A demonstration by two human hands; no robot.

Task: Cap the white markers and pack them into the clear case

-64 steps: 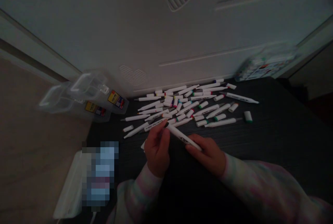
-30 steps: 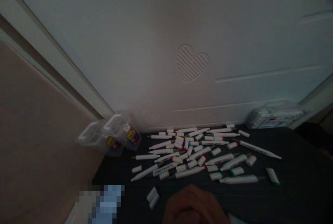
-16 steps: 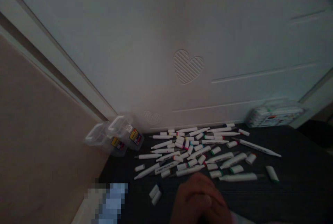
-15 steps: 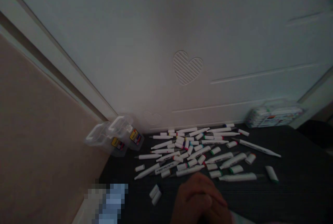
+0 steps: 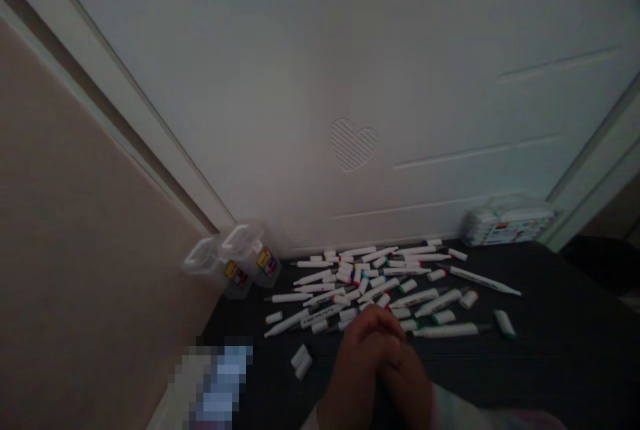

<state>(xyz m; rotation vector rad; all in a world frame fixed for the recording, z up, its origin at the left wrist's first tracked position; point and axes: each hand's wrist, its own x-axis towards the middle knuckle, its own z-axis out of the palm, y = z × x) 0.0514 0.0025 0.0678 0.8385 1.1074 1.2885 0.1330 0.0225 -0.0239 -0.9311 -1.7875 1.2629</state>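
My left hand (image 5: 356,360) and my right hand (image 5: 411,371) are clasped together at the bottom centre, fingers folded over each other. No object shows between them, though the inner palms are hidden. Just beyond them, many white markers (image 5: 445,331) lie uncapped and scattered over the dark table (image 5: 560,370). Among the markers are loose white caps with coloured ends. A pair of caps (image 5: 301,362) rests to the left of my hands, and a green-ended cap (image 5: 505,325) lies off to the right.
Two clear plastic cases (image 5: 253,257) with yellow labels stand at the table's back left. A filled clear case (image 5: 510,223) stands at the back right. Behind the table rises a white panel (image 5: 280,83) with embossed hearts. A blurred-out patch (image 5: 220,383) covers the lower left.
My clasped hands have risen a little further into view, now showing the wrists and a pale sleeve. The camera view has shifted slightly. The markers and cases have stayed put.
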